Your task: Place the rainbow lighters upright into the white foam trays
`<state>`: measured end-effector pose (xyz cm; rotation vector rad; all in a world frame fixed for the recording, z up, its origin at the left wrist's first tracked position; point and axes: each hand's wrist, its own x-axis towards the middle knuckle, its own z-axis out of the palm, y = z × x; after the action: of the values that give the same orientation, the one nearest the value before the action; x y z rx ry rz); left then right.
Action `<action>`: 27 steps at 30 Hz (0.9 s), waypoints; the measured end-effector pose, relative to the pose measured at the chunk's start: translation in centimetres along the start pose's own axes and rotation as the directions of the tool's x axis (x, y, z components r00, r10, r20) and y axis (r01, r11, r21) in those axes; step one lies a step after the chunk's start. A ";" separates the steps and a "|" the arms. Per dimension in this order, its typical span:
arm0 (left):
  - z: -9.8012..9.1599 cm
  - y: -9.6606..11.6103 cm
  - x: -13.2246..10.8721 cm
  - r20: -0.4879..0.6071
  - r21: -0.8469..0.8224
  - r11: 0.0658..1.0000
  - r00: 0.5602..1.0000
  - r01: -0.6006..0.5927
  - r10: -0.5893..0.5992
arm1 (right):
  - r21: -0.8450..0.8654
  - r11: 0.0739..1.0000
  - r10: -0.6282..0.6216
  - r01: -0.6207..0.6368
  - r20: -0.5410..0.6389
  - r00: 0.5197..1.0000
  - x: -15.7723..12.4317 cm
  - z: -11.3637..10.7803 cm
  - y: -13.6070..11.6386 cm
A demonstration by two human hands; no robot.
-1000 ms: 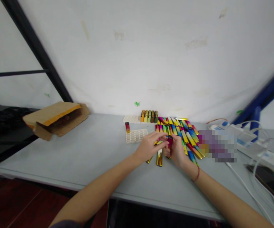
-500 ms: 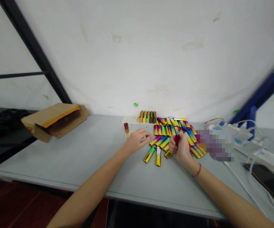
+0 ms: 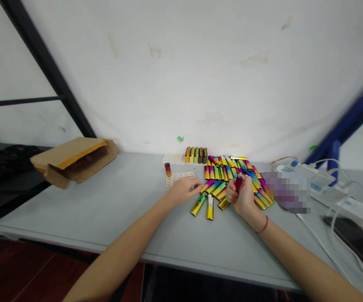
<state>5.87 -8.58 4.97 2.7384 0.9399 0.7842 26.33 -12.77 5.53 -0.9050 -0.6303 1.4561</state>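
Upright in my right hand (image 3: 242, 197) is a dark red lighter (image 3: 238, 183), with the fingers wrapped round it. My left hand (image 3: 183, 189) hovers palm-down over the front white tray (image 3: 180, 178), fingers loosely bent and thumb apart, with nothing visible in them. That hand hides part of the tray. One red and gold lighter (image 3: 168, 169) stands at the tray's left end. Between and behind my hands lie many shiny rainbow lighters (image 3: 221, 172). Two lie nearest me, a green and gold lighter (image 3: 198, 204) and a white and gold lighter (image 3: 210, 207).
Behind, a second white tray (image 3: 172, 159) sits beside a block of upright lighters (image 3: 195, 155). An open cardboard box (image 3: 74, 161) lies at the left. Power strips (image 3: 320, 178), white cables and a phone (image 3: 354, 239) occupy the right side. A wall closes off the back.
My left hand has dropped slightly, showing more of the front tray. My right hand has turned a little, and the lighter in it shows more plainly.
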 end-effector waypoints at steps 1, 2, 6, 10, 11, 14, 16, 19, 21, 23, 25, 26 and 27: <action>0.1 0.0 0.0 -0.002 0.003 1.000 1.000 -0.003 0.003 | -0.005 1.000 -0.014 0.014 0.007 1.000 0.0 0.0 0.0; 0.2 -0.1 0.0 -0.006 0.010 1.000 1.000 -0.010 0.010 | -0.008 1.000 -0.020 0.020 0.012 1.000 0.0 -0.1 0.0; 0.6 -0.4 0.1 -0.029 0.081 0.996 0.999 -0.041 0.044 | -0.028 0.999 -0.018 0.019 0.033 0.999 0.1 -0.3 0.1; -0.4 -0.5 0.1 -0.047 0.107 0.989 0.993 -0.105 0.111 | -0.035 0.999 -0.023 0.023 0.027 0.999 0.0 -0.3 0.0; -1.0 -0.5 0.0 -0.067 0.104 0.986 0.989 -0.127 0.134 | -0.026 1.000 -0.014 0.015 0.013 1.000 -0.1 -0.2 -0.1; -3.4 -0.8 -0.3 -0.254 0.140 0.988 0.962 -0.069 0.103 | -0.003 1.000 0.001 -0.001 -0.003 1.000 -0.4 -0.1 -0.2; -5.1 -1.8 -0.8 -0.443 0.137 0.986 0.896 0.094 -0.024 | -0.004 1.000 0.012 -0.012 0.012 1.000 -0.5 0.0 -0.3; -6.9 -4.4 -1.7 -0.585 -0.024 0.934 0.752 0.357 -0.302 | -0.019 0.999 0.042 -0.041 0.040 0.998 -0.6 0.1 -0.3; -7.6 -6.5 -2.5 -0.542 -0.126 0.872 0.704 0.472 -0.460 | -0.042 0.997 0.064 -0.062 0.049 0.997 -0.7 0.2 -0.3; -7.9 -8.3 -3.3 -0.433 -0.185 0.822 0.706 0.539 -0.561 | -0.070 0.995 0.081 -0.078 0.051 0.995 -0.7 0.2 -0.2; -8.0 -9.5 -4.0 -0.247 -0.223 0.756 0.714 0.616 -0.655 | -0.098 0.993 0.072 -0.065 0.064 0.995 -0.7 0.2 -0.2; -8.0 -9.9 -4.3 -0.124 -0.235 0.716 0.710 0.658 -0.693 | -0.113 0.993 0.055 -0.045 0.081 0.995 -0.7 0.2 -0.2; -8.0 -10.1 -4.5 0.005 -0.238 0.686 0.707 0.688 -0.707 | -0.131 0.991 0.040 -0.026 0.109 0.993 -0.7 0.2 -0.3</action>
<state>-6.65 -3.55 6.92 1.8959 1.6500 0.7793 26.30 -13.37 6.00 -0.9424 -0.8036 1.5170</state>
